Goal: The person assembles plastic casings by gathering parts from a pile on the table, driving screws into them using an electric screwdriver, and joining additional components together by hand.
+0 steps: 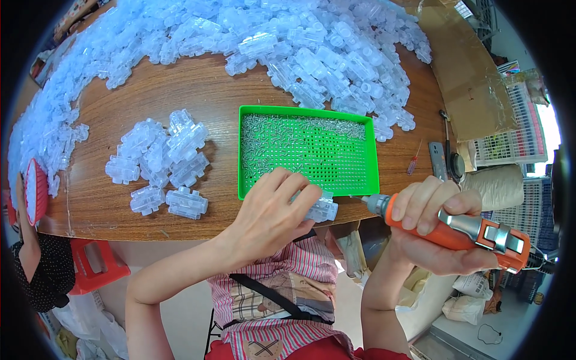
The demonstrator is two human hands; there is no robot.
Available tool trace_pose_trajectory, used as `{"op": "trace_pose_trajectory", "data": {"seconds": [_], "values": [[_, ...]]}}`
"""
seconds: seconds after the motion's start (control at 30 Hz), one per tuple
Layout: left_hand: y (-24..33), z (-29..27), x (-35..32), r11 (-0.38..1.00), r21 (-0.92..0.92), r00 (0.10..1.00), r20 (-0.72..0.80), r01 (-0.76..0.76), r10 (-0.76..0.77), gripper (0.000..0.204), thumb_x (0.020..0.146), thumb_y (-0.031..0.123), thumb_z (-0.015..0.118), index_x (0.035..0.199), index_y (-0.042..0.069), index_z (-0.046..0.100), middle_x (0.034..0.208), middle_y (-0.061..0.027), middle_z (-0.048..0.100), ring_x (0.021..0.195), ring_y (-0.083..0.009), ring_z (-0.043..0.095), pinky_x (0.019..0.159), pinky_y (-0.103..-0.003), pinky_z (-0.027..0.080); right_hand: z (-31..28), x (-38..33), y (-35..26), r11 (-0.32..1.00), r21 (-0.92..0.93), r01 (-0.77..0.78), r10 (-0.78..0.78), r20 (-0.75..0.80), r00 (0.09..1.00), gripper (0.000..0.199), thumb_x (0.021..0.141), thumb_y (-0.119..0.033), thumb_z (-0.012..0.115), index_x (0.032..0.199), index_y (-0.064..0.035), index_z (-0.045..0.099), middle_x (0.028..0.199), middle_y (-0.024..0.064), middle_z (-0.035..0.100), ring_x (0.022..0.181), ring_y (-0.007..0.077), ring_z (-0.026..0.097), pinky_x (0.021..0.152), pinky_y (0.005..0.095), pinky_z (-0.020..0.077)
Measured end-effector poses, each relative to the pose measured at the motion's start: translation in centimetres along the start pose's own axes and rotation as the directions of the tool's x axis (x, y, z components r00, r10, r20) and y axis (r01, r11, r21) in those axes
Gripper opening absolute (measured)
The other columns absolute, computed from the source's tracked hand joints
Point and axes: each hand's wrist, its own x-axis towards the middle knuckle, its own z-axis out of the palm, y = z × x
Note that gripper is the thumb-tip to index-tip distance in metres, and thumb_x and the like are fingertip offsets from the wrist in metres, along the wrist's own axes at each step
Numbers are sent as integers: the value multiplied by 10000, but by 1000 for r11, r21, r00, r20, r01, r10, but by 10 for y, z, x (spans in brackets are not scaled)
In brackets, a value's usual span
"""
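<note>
My left hand (273, 204) is closed around a clear plastic part (323, 207) at the table's front edge, just before the green tray. My right hand (435, 222) grips an orange electric screwdriver (447, 235) with a silver lever. Its grey tip points left toward the plastic part, with a small gap between them. The shallow green tray (377, 162) has a perforated bottom and holds many small silver screws (264, 141), thickest along its far and left sides. My left fingers hide some of the held part.
A small group of clear plastic parts (159, 150) lies left of the tray. A large heap of them (312, 54) spreads across the far side. At right lie a small screwdriver (414, 162), a phone-like grey object (437, 161) and cardboard (468, 78). A red stool (99, 267) stands lower left.
</note>
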Motion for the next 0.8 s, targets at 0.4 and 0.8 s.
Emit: {"op": "trace_pose_trajectory", "data": {"seconds": [0.4,0.8], "values": [[2,16,-10,948,-244,972,-63,203,-225,730,619,79,800,1274,71,476,1023,-89,613,1006,-287,520,844,-390,440,19,-3,12,999,-44,-3,2,-36,999,778,779,-779,487,961,-23,520,628,49,500,549,163,511,467,311,460],[-8,28,-17,970,-191,964,-190,147,-184,712,605,153,834,1199,37,459,1029,-65,683,1010,-286,607,882,-391,458,38,-18,24,968,-8,-250,249,-56,967,629,745,-576,731,961,0,602,726,92,587,643,204,552,599,349,463]]}}
